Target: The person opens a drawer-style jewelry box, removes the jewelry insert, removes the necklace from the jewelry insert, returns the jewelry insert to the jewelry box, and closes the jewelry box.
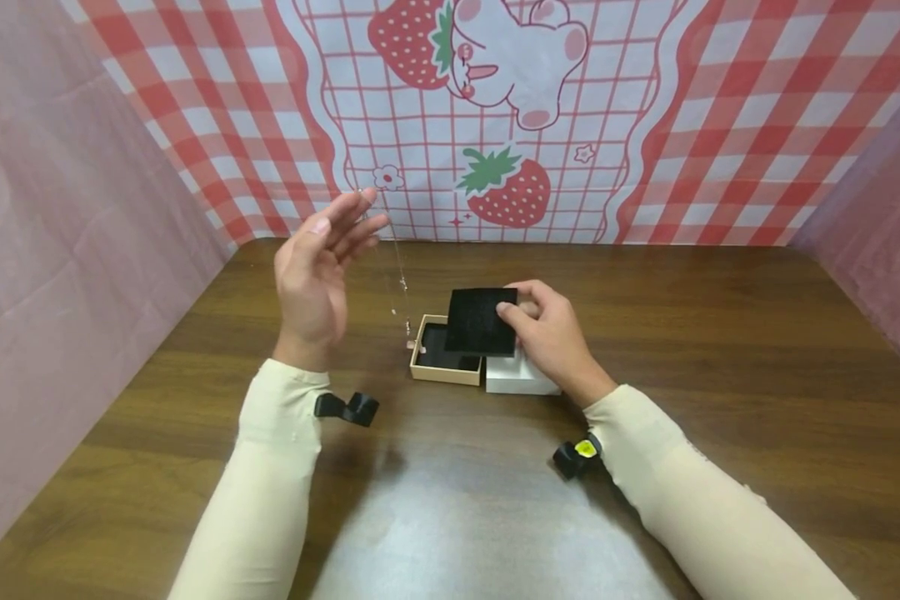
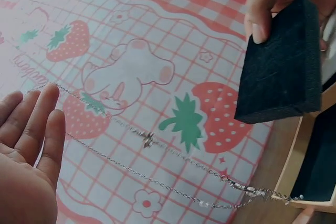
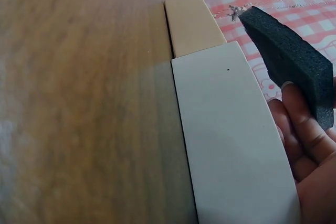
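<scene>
My left hand [image 1: 311,287] is raised, its fingers nearly straight, with a fine silver chain necklace [image 2: 148,140] looped over them. The necklace hangs in two strands with small charms, and its low end reaches the left edge of an open tan box [image 1: 447,377]. With thumb and fingers, my right hand [image 1: 555,337] grips a square black foam pad [image 1: 482,323] by its right side, tilted above the box. The pad hides part of the box's black-lined inside. In the right wrist view the foam's thick edge faces the camera.
A white box piece [image 1: 521,383] stands against the tan box's right side, under my right hand. The brown wooden table [image 1: 450,483] ends at a red-and-white strawberry cloth [image 1: 510,192] behind. Pink cloth [image 1: 82,250] hangs at the sides. Black straps [image 1: 347,408] dangle from my wrists.
</scene>
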The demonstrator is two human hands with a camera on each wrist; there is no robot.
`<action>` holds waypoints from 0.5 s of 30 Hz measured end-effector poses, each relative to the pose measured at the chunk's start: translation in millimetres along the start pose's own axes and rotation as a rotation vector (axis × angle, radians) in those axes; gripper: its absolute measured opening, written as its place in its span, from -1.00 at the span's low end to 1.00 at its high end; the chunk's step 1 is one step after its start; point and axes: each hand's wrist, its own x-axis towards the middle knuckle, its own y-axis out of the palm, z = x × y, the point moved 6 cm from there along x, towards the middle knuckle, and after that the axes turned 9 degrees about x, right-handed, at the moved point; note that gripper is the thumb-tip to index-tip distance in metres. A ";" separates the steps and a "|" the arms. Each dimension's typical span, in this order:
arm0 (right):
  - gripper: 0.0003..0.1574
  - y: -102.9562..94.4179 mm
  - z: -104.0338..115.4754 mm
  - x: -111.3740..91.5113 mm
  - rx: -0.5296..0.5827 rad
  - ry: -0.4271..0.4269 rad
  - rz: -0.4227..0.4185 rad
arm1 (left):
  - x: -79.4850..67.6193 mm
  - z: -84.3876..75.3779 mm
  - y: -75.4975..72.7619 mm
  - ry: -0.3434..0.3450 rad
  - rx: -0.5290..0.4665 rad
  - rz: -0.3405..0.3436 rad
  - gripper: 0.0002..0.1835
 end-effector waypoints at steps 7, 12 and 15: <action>-0.68 5.0 2.8 0.4 -0.015 -0.016 0.022 | 2.4 -9.8 -11.9 0.017 -0.013 -0.037 -0.58; -0.68 5.3 5.1 -1.1 -0.018 -0.025 0.022 | 4.5 -10.4 -16.5 0.016 0.011 -0.040 -0.56; -0.67 3.4 5.9 -2.9 -0.024 -0.029 0.015 | 5.6 -8.6 -16.2 0.004 0.010 -0.035 -0.56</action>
